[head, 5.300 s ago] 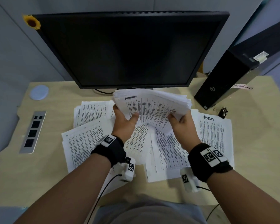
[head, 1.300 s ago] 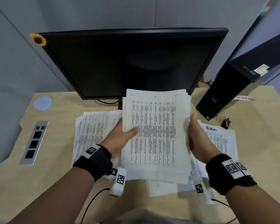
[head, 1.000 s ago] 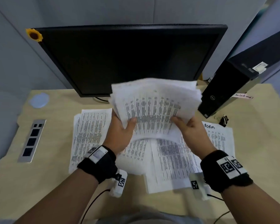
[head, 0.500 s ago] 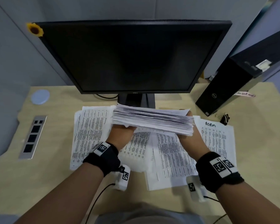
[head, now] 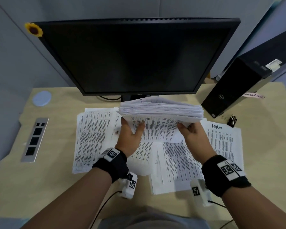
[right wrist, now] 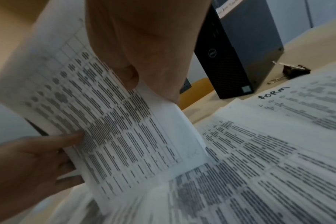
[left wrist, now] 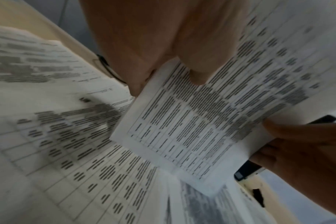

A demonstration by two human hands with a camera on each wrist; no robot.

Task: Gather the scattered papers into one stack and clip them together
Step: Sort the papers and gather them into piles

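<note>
A thick stack of printed papers [head: 160, 111] hangs above the desk, in front of the monitor's base. My left hand [head: 130, 134] grips its left end, thumb on the near face of the stack [left wrist: 194, 121]. My right hand [head: 194, 134] grips the right end of the stack [right wrist: 125, 128]. More printed sheets lie flat on the desk beneath: a pile at the left [head: 92, 136], sheets in the middle [head: 175, 162] and a pile marked "FORM" [head: 224, 141] at the right. A black binder clip [head: 231, 120] lies beyond the FORM pile, next to the computer tower.
A large dark monitor [head: 135, 57] stands right behind the held stack. A black computer tower [head: 238, 83] stands at the back right. A metal socket plate [head: 34, 139] and a pale round disc [head: 42, 98] sit on the left of the wooden desk [head: 262, 146].
Over the last second the held stack went from facing me to edge-on, and now tilts so its lower printed face shows. Both hands kept hold. The sheets on the desk stayed put.
</note>
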